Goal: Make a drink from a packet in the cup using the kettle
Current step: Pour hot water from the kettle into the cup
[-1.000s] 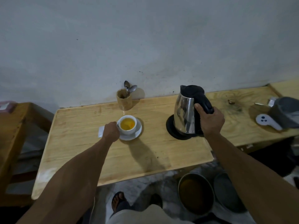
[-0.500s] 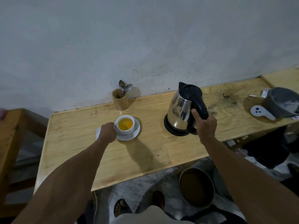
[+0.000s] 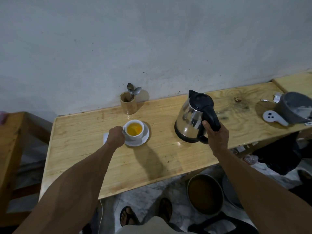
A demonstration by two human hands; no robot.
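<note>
A white cup [image 3: 135,136] of yellow liquid stands on a white saucer [image 3: 144,141] on the wooden table [image 3: 152,162]. My left hand [image 3: 116,136] is closed at the cup's handle on its left side. A white packet [image 3: 105,137] lies flat on the table, partly hidden under that hand. To the right is the steel kettle [image 3: 189,119] with a black lid, its bottom on a black base. It leans slightly left. My right hand [image 3: 217,137] grips the kettle's black handle.
A wooden holder [image 3: 128,105] with two spoons [image 3: 133,91] stands by the wall behind the cup. A grey pot [image 3: 293,108] and a white part [image 3: 273,117] sit at the table's right end. A round pan [image 3: 205,194] lies on the floor below.
My view has tilted up and pulled back a little. Both hands keep their holds. The kettle now leans slightly more to the left than a second ago.
</note>
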